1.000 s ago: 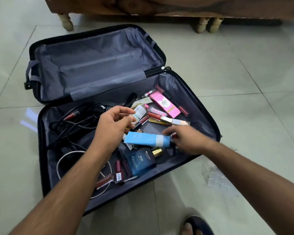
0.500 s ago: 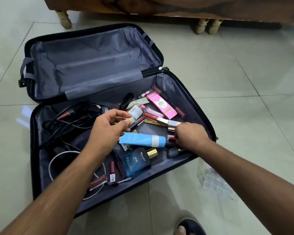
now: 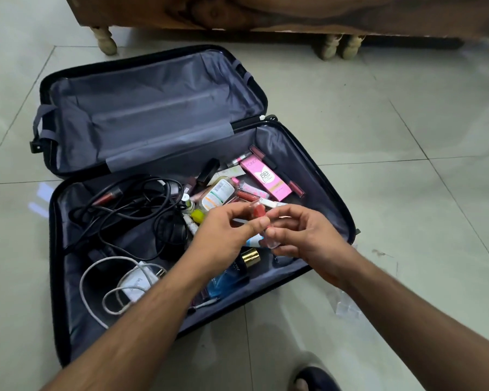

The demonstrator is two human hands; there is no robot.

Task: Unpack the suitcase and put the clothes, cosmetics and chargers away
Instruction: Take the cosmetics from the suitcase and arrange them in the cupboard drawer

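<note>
Head view: left hand (image 3: 223, 235) and right hand (image 3: 302, 235), fingers pinching a blurred, perhaps pink cosmetic bottle (image 3: 261, 218).

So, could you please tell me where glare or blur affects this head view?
Head view: window glare on the floor tiles left of the suitcase; motion blur softens the hands and the small pink item they pinch; wide-angle bending at the edges.

My 2 forearms are bare, with no sleeves, watch, rings or bracelets showing on my left hand (image 3: 226, 235) or right hand (image 3: 308, 238). My foot wears a dark open-toed sandal (image 3: 315, 376).
</note>
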